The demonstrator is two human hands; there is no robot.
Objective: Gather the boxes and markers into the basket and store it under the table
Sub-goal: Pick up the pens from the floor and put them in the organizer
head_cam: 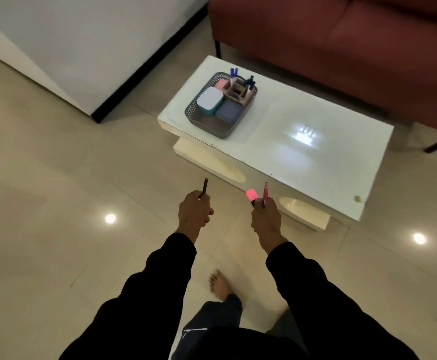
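A grey mesh basket (203, 126) stands on the left end of the white low table (316, 162). Inside it lie a teal box with a white lid (210, 101), a blue-grey box (229, 111), a pink box (222, 84) and a beige organizer (240, 90) with blue markers (234, 72) standing upright. My left hand (195, 211) is closed around a thin dark pen (204, 185). My right hand (265, 216) grips a pink highlighter (251, 196) and a pink pen (265, 193). Both hands hover over the floor, in front of the table's near edge.
A dark red sofa (342, 48) sits behind the table. A white wall with a black baseboard (144, 66) runs on the left. Glossy tiled floor (56, 203) lies all around. My bare foot (218, 284) steps forward below my hands.
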